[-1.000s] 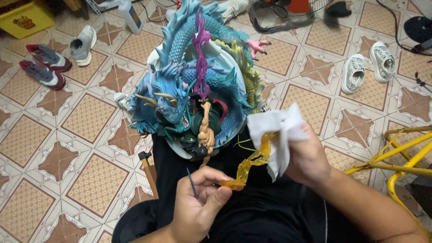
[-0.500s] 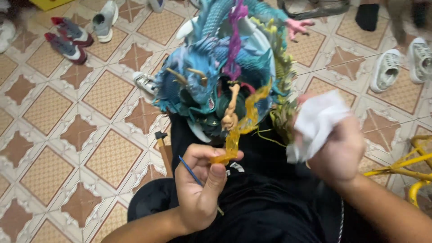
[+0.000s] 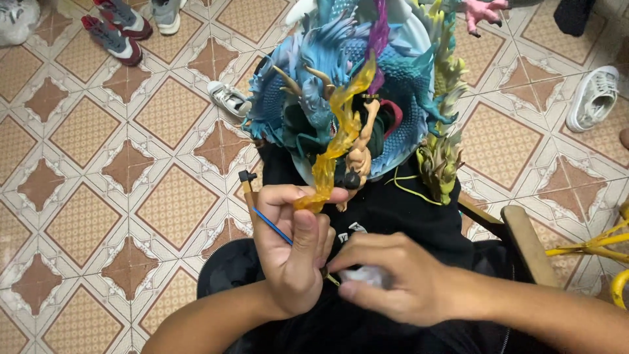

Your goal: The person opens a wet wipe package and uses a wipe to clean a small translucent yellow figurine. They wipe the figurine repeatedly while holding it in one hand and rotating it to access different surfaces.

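My left hand (image 3: pixel 295 252) pinches a translucent yellow-orange flame piece (image 3: pixel 337 141) between thumb and forefinger and holds it upright in front of a large blue dragon figure (image 3: pixel 341 85). A thin blue brush (image 3: pixel 272 226) lies tucked across the same hand's fingers. My right hand (image 3: pixel 386 278) is low beside the left one, closed over a crumpled white tissue (image 3: pixel 367 275), its fingertips touching the left palm. A small flesh-coloured figure (image 3: pixel 360 154) stands among the dragon's coils, just behind the flame piece.
A black cloth (image 3: pixel 400 210) covers my lap under the dragon. Shoes lie on the patterned tile floor: red ones (image 3: pixel 114 29) top left, a small white one (image 3: pixel 229 98) beside the dragon, a white one (image 3: pixel 593 98) at right. A wooden stool edge (image 3: pixel 527 246) and yellow frame (image 3: pixel 609 252) stand right.
The right hand with the tissue dropped from beside the dragon down next to the left hand. The left hand raised the flame piece more upright; the view tilted closer.
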